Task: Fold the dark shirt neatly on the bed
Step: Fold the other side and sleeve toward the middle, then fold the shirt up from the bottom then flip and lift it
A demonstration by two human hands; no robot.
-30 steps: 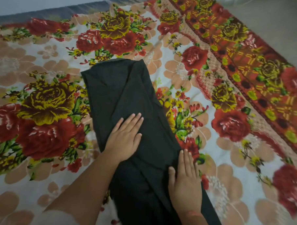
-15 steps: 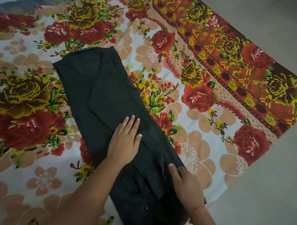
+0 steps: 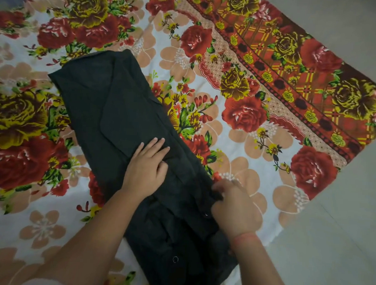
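**A:** What is the grip on right now?

**B:** The right hand (image 3: pixel 236 207) has its fingers curled and pinches the edge of the dark shirt (image 3: pixel 111 108) on the shirt's 3 o'clock side, close to the near end. A reddish band (image 3: pixel 246 237) circles that wrist. The left hand (image 3: pixel 147 164) holds nothing. It lies flat with its fingers straight, pressing the middle of the shirt.

**A:** How does that differ from a second ago?

**B:** Then the right hand lay flat along that same edge. Half a second ago it had begun to curl, and now it has cloth between its fingertips. The left hand has stayed flat on nearly the same spot.

**A:** And where is the shirt?

**B:** It lies on the bed (image 3: pixel 39 211) as a long narrow strip with its sides folded in, running from 11 o'clock to 5 o'clock. A small button (image 3: pixel 175 259) shows near its 5 o'clock end.

**A:** What about the surroundings?

**B:** A floral sheet (image 3: pixel 243 144) with red and yellow roses covers the bed, and its red patterned border runs from 12 to 3 o'clock. The pale floor (image 3: pixel 340 235) fills the view from 1 to 5 o'clock, showing more than before.
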